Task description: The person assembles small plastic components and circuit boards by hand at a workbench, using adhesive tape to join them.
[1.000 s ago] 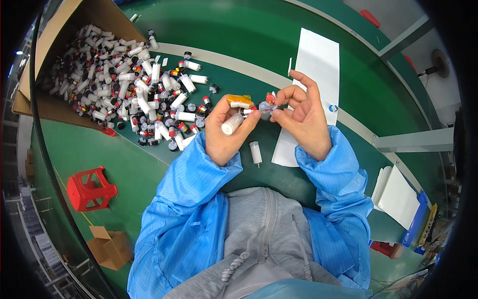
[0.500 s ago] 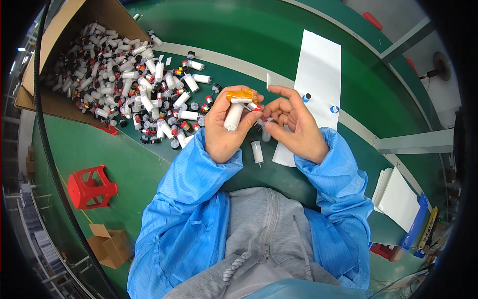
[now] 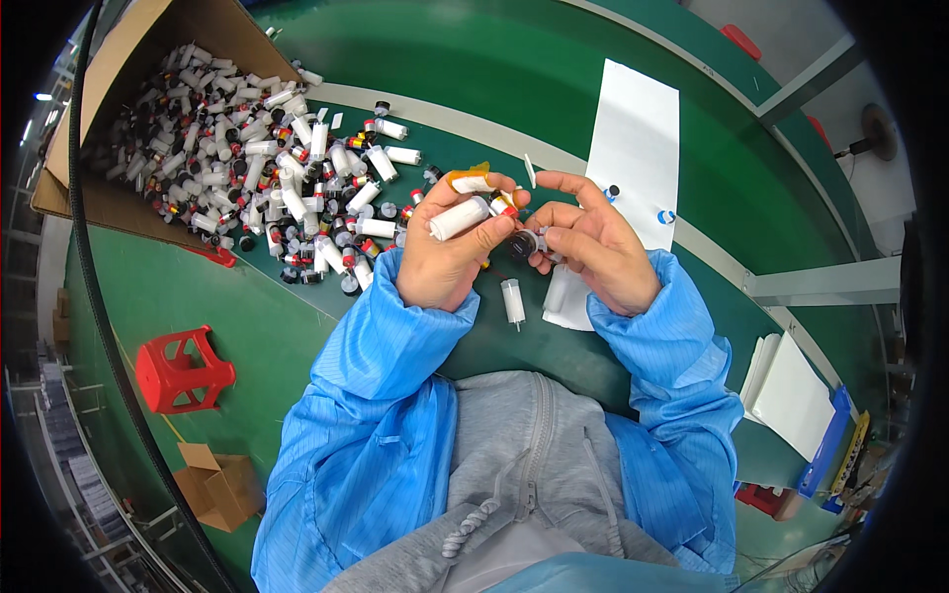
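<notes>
**Small tube in my left hand, cap end under my right fingertips**

My left hand [image 3: 447, 259] is curled around a white tube [image 3: 459, 218], thumb below and fingers closed over its barrel, so it lies tilted just above the green table [image 3: 297, 336]. Its red-and-dark end points toward my right hand [image 3: 593, 247]. An orange-taped fingertip [image 3: 468, 181] sits just above the tube.

My right hand comes in from the other side, palm turned inward. Its thumb and lower fingers are pinched on a small dark round piece [image 3: 524, 243] right beside the tube's end; the index finger stretches out straight and touches nothing. Whether that dark piece is joined to the tube I cannot tell.

I judge the tube to be light, stiff plastic, smooth and a little slippery, so the barrel is the place to grip, well back from the end. The small dark piece looks easy to drop, so a fingertip pinch suits it.

Both forearms, in blue sleeves [image 3: 376, 395], rise from the lower edge and meet over the table. Another white tube [image 3: 512, 301] lies just below my hands, beside a white paper sheet [image 3: 633, 148]. A heap of similar tubes [image 3: 287, 188] spills from a cardboard box [image 3: 148, 59] to my left. A red stool [image 3: 183, 368] stands on the floor below.
</notes>
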Available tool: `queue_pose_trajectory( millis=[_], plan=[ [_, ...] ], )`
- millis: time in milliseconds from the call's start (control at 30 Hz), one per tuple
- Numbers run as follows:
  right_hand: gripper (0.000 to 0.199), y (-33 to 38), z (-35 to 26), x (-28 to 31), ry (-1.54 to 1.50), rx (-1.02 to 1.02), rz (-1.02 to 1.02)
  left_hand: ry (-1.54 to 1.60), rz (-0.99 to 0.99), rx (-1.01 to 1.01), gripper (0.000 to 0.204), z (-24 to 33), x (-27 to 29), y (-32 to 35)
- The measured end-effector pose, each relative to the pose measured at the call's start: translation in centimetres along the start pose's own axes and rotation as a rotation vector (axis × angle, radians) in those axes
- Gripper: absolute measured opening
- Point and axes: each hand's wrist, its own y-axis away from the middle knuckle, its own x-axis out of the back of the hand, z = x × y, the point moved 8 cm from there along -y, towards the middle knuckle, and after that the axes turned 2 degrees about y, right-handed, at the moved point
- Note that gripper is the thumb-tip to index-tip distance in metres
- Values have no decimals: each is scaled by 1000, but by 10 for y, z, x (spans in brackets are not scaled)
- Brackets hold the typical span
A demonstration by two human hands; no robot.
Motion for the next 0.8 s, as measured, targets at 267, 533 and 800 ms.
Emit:
queue_pose_trajectory(
  millis=[267, 533, 800],
  plan=[
    [65, 3, -10, -10, 211, 187, 17, 90, -78, -26, 44, 1, -1, 0],
    [75, 8, -21, -15, 542, 391, 81, -65, -172, -172, 46, 8, -3, 6],
    [81, 16, -30, -23, 854, 565, 185, -195, -144, -226, 46, 14, 0, 11]
  ],
)
